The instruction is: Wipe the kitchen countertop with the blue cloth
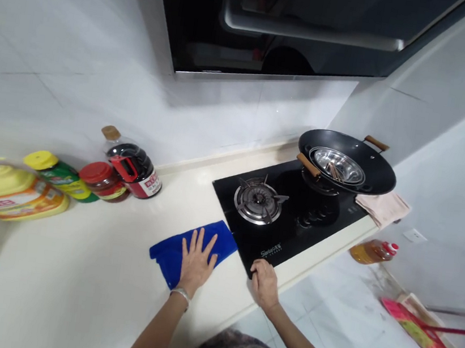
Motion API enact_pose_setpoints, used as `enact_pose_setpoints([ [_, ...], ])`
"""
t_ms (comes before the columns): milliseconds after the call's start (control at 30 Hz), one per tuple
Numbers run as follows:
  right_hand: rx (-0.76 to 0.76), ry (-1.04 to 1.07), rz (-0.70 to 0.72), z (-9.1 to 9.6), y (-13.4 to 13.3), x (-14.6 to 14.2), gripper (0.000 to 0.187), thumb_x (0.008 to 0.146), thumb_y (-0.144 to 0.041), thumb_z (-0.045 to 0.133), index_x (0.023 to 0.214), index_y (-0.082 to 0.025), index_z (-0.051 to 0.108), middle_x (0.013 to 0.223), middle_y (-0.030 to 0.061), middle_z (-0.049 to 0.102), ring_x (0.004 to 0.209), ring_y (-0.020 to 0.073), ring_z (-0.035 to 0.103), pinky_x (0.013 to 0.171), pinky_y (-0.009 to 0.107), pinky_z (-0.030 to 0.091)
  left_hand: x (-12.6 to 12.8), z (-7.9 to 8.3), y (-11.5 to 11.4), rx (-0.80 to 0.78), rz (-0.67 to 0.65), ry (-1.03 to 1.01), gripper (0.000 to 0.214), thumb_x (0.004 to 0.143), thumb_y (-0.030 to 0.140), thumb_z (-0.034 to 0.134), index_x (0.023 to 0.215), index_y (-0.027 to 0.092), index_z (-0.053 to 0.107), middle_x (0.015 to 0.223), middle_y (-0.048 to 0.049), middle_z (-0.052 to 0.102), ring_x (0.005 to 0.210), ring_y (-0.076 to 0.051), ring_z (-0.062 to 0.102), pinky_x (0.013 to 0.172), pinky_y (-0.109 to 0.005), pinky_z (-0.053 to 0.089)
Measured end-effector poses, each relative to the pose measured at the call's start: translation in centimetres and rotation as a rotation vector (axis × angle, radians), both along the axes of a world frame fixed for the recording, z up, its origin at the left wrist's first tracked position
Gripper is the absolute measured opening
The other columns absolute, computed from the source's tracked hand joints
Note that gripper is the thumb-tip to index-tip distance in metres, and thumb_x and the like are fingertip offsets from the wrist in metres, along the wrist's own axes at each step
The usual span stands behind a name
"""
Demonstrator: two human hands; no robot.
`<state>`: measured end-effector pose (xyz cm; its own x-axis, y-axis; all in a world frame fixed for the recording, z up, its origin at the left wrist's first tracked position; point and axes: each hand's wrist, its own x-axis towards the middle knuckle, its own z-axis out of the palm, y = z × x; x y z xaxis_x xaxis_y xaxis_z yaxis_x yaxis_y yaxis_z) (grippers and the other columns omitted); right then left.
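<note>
Two bare hands here: left hand (197,258) is flat, fingers spread wide on a blue cloth (170,250), just left of the cooktop (287,241). Right hand (265,287) is loosely curled at the cooktop's near left corner, can't see inside it tbh.

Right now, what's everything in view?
Stove: 1, black, in counter
Counter: 1, cream, around stove
Cloth: 1, blue, beside stove
Hood: 1, black, above stove
Wok: 1, black, on stove
Bowl: at least 1, silver, in wok
Containers: 4, yellow, green, red, dark, left on counter
Towel: 1, pink, by wok
Bottle: 1, amber, right of counter
Socket: 1, white, right wall
Apparent broom: 1, pink-yellow, lower right
Bracelet: 1, silver, left wrist
Left hand: 1, on cloth
Right hand: 1, at stove corner
</note>
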<state>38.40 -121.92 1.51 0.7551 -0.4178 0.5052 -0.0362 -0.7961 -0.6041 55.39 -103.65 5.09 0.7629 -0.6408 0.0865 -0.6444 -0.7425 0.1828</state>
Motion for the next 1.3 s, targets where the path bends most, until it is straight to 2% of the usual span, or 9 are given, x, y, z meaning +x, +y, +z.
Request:
enact_pose_setpoints([
  [133,0.113,-0.056,0.030,-0.1,-0.7,-0.2,0.028,0.088,-0.004,0.036,0.089,-0.021,0.057,0.091,0.0040,0.062,0.083,0.0182,0.058,0.078,0.032,0.046,-6.6,-0.2,-0.6,-0.048,-0.008,-0.014,0.061,0.097,0.028,0.052,0.156,0.038,0.036,0.170,-0.0101,0.018,0.155,-0.037,0.018,0.123,-0.068,0.017],
  [267,0.189,-0.093,0.062,-0.2,-1.3,-0.3,0.030,0.090,-0.005,0.033,0.087,-0.022,0.058,0.088,0.0028,0.062,0.080,0.0168,0.059,0.074,0.030,0.049,-10.4,-0.2,-0.1,-0.030,-0.081,-0.045,0.070,0.093,0.025,0.058,0.156,0.039,0.033,0.170,-0.0110,0.018,0.155,-0.038,0.021,0.121,-0.069,0.021],
  [467,0.173,-0.146,0.089,-0.2,-1.3,-0.3,0.029,0.089,-0.004,0.035,0.086,-0.022,0.058,0.088,0.0034,0.062,0.083,0.0176,0.059,0.080,0.031,0.049,-12.4,0.3,3.8,0.067,-0.251,-0.087,0.080,0.087,0.019,0.061,0.158,0.039,0.028,0.169,-0.0098,0.020,0.154,-0.036,0.022,0.121,-0.065,0.025],
  [600,0.148,-0.166,0.098,-0.1,-1.3,-0.4,0.029,0.085,-0.002,0.036,0.086,-0.022,0.057,0.087,0.0030,0.062,0.081,0.0175,0.059,0.078,0.031,0.048,-13.6,0.7,7.1,0.128,-0.259,-0.126,0.083,0.085,0.014,0.058,0.157,0.042,0.028,0.170,-0.0073,0.019,0.155,-0.034,0.023,0.121,-0.064,0.027],
  [833,0.113,-0.140,0.074,-0.2,-0.9,-0.4,0.029,0.084,0.000,0.037,0.088,-0.022,0.056,0.089,0.0042,0.062,0.082,0.0193,0.055,0.079,0.034,0.044,-14.9,1.0,15.1,0.248,-0.237,-0.163,0.082,0.083,0.009,0.057,0.156,0.040,0.034,0.169,-0.0077,0.022,0.154,-0.033,0.024,0.121,-0.061,0.030],
  [933,0.102,-0.098,0.060,-0.4,-0.6,-0.4,0.028,0.085,0.000,0.039,0.090,-0.021,0.057,0.090,0.0051,0.062,0.083,0.0202,0.053,0.078,0.035,0.041,-14.9,0.8,16.6,0.289,-0.216,-0.158,0.084,0.080,0.006,0.059,0.155,0.039,0.037,0.169,-0.0086,0.021,0.154,-0.034,0.026,0.122,-0.062,0.029],
  [1100,0.107,-0.045,0.057,-0.4,-0.6,-0.3,0.029,0.085,0.001,0.038,0.091,-0.020,0.057,0.091,0.0055,0.062,0.083,0.0206,0.052,0.077,0.035,0.039,-15.1,0.6,15.1,0.276,-0.204,-0.153,0.089,0.079,0.008,0.064,0.156,0.040,0.033,0.170,-0.0113,0.013,0.154,-0.038,0.023,0.120,-0.066,0.030],
  [1200,0.105,-0.028,0.064,-0.3,-0.7,-0.4,0.028,0.085,0.001,0.039,0.091,-0.020,0.057,0.092,0.0056,0.063,0.084,0.0206,0.053,0.076,0.035,0.039,-15.3,0.5,12.5,0.237,-0.220,-0.149,0.086,0.084,0.016,0.067,0.157,0.042,0.030,0.171,-0.0110,0.010,0.154,-0.039,0.023,0.120,-0.067,0.028],
  [1300,0.089,-0.013,0.059,-0.2,-0.7,-0.4,0.027,0.085,0.000,0.039,0.091,-0.020,0.057,0.092,0.0055,0.063,0.084,0.0206,0.054,0.077,0.035,0.040,-15.5,0.2,8.6,0.182,-0.259,-0.115,0.083,0.087,0.028,0.070,0.157,0.045,0.028,0.171,-0.0097,0.010,0.154,-0.038,0.022,0.121,-0.066,0.025],
])
